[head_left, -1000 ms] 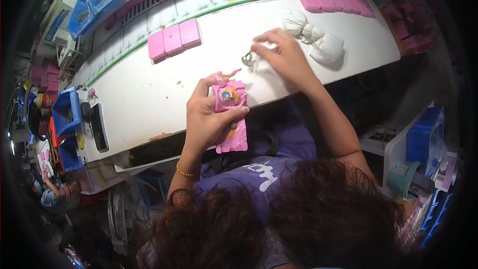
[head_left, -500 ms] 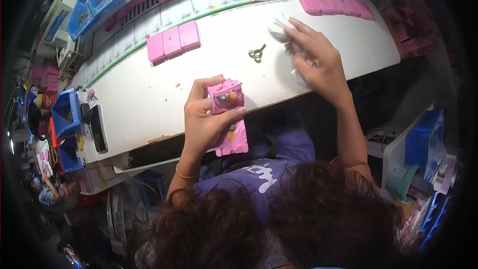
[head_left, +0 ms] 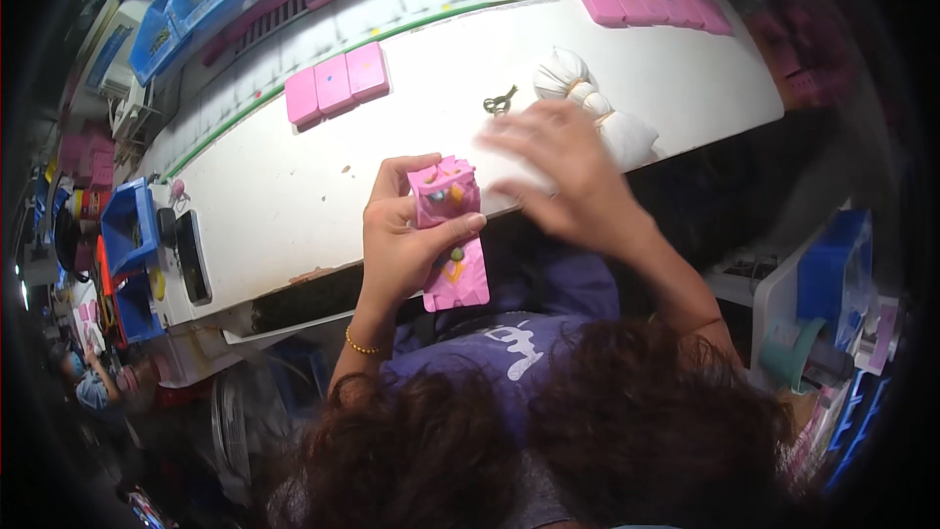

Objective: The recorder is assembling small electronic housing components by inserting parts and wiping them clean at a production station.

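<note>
- Left hand (head_left: 397, 220) grips the pink piece (head_left: 452, 284) at the table's (head_left: 274, 206) near edge, long axis toward the body!
- Right hand (head_left: 563, 162), blurred, fingers spread, seemingly empty: piece just left, not touching.

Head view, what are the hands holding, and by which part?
The left hand grips the pink piece near its middle, thumb across the front; nothing shows in the blurred right hand.
</note>
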A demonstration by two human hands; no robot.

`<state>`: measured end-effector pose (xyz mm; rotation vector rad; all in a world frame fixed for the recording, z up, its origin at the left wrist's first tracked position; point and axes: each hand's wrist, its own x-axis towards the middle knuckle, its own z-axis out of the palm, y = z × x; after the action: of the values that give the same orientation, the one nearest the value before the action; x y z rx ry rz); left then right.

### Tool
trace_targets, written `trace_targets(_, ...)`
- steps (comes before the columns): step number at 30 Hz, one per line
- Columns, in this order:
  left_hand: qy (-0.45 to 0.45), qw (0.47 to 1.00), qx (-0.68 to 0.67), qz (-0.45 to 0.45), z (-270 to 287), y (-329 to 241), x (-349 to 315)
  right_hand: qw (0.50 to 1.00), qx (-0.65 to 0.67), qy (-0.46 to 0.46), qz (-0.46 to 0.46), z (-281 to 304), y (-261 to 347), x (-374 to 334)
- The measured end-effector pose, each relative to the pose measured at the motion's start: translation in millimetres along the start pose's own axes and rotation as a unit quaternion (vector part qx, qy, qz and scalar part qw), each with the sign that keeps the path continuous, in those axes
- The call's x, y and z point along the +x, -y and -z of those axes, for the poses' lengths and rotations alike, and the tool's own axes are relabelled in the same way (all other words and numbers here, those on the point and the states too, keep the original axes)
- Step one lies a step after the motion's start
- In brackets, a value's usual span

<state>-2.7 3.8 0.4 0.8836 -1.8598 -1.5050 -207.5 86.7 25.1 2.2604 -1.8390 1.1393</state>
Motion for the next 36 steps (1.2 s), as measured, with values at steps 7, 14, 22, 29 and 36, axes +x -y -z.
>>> trace_targets(7,0.037,0.971,0.198,-0.131,0.5,-10.9,-10.3,0.962,0.179,0.127,-0.163,-10.5,17.1,3.0)
trace_targets(14,0.005,0.933,0.264,-0.244,-5.8,-6.8,-13.5,0.708,0.543,0.243,-0.382,-12.4,-2.3,14.7)
trace_targets(22,-0.002,0.934,0.267,-0.237,-3.5,1.5,-12.1,0.736,0.541,0.178,-0.367,-42.4,-4.3,-3.1)
trace_targets(29,-0.016,0.957,0.223,-0.184,-6.3,3.8,-10.0,0.863,0.377,0.09,-0.324,-52.9,1.3,-8.5)
trace_targets(36,0.02,0.985,0.133,-0.104,-2.5,12.0,-9.1,0.966,-0.233,-0.046,-0.098,2.6,-41.9,-2.2)
